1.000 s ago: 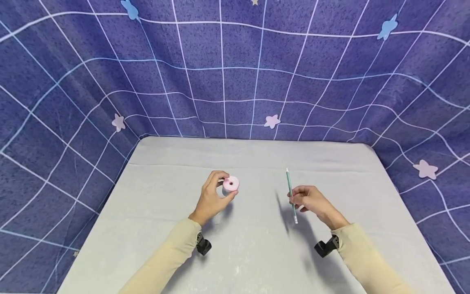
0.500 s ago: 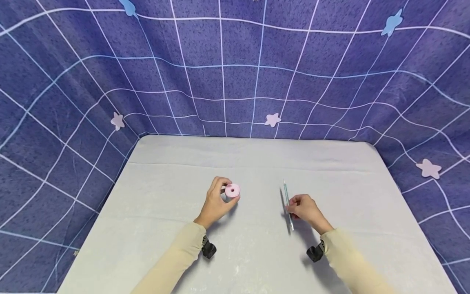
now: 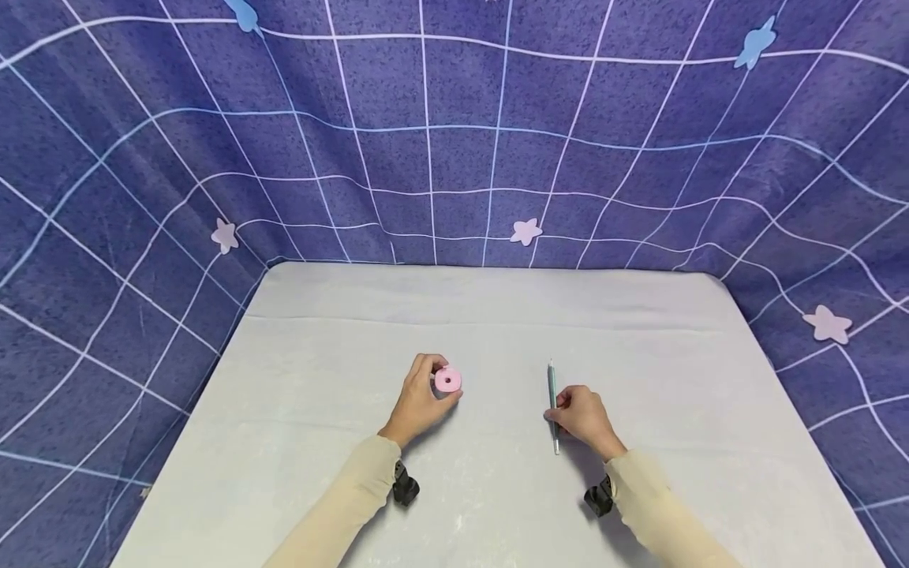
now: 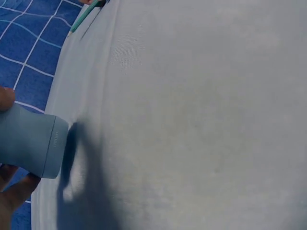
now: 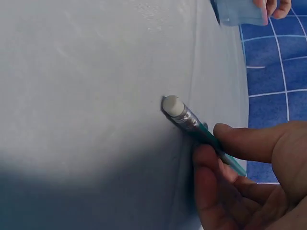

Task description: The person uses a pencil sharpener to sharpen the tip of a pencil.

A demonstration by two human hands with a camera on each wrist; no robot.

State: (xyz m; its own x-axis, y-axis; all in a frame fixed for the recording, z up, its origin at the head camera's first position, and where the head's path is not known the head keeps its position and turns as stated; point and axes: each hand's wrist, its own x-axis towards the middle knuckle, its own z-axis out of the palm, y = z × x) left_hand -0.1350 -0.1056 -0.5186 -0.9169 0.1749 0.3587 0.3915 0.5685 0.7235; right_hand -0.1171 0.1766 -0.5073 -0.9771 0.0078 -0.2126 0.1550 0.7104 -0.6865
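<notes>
Between the thumb and fingers of my left hand (image 3: 417, 406) is a small pencil sharpener (image 3: 449, 389), its pink top with a dark round hole facing up. The left wrist view shows its waisted blue-grey body (image 4: 29, 141), the base close over the table beside its shadow. To the right, my right hand (image 3: 586, 416) pinches a green pencil (image 3: 551, 384) near its middle, the point away from me. In the right wrist view the pencil's white eraser (image 5: 172, 105) and metal band are right at the cloth.
A pale cloth covers the table (image 3: 490, 489). Behind it and along both sides hangs a purple-blue curtain (image 3: 461, 158) with grid lines and stars. Black cameras (image 3: 406, 485) sit on both wrists, below the beige sleeves (image 3: 341, 505).
My right hand has lowered the pencil toward the table, moving nearer to me and slightly left. My left hand has brought the sharpener down and a little nearer to me.
</notes>
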